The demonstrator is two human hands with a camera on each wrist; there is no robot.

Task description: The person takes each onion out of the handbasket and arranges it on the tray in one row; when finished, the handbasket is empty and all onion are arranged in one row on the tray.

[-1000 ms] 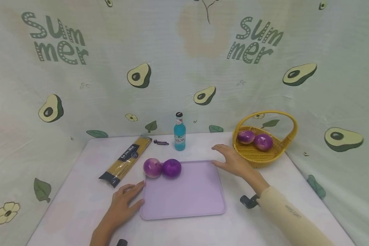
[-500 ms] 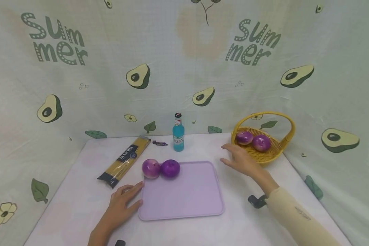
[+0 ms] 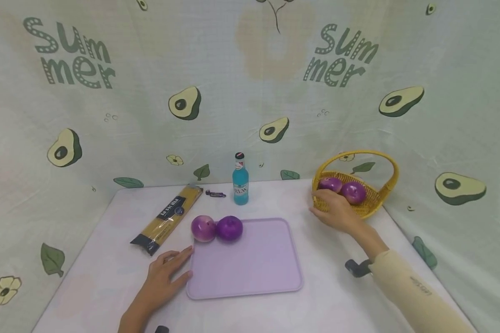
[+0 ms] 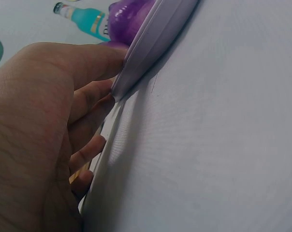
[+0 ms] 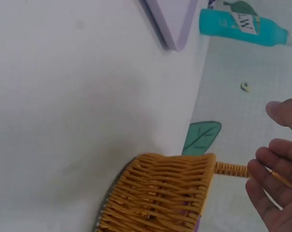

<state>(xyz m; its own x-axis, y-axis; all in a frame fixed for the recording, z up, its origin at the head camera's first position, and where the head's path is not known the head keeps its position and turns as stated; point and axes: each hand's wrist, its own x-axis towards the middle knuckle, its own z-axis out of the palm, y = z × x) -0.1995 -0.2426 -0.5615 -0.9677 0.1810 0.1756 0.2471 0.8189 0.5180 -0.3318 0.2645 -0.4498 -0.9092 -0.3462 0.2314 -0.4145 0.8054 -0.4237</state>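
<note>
My left hand point(image 3: 162, 275) rests at the left edge of a lilac tray point(image 3: 254, 263), its fingertips touching the rim with the fingers gently bent, as the left wrist view shows. Two round purple onions point(image 3: 203, 228) sit side by side at the tray's far left corner. On the right, my right hand point(image 3: 337, 212) hovers in front of a yellow wicker basket point(image 3: 372, 210). Its fingers are relaxed, and nothing is between them. Inside the basket lie two more purple onions point(image 3: 353, 193). In the right wrist view, the hand point(image 5: 279, 188) is beside the wicker handle point(image 5: 230, 169).
A blue bottle point(image 3: 240, 187) stands upright behind the tray. Left of it lies a small wrapped candy point(image 3: 215, 194), and farther left a long pasta packet point(image 3: 166, 219) lies aslant. A patterned cloth point(image 3: 233, 111) hangs behind the white table point(image 3: 241, 317).
My right hand has moved right from the tray's far right corner to the front of the basket. The left hand stays at the tray's edge. The head view has shifted slightly.
</note>
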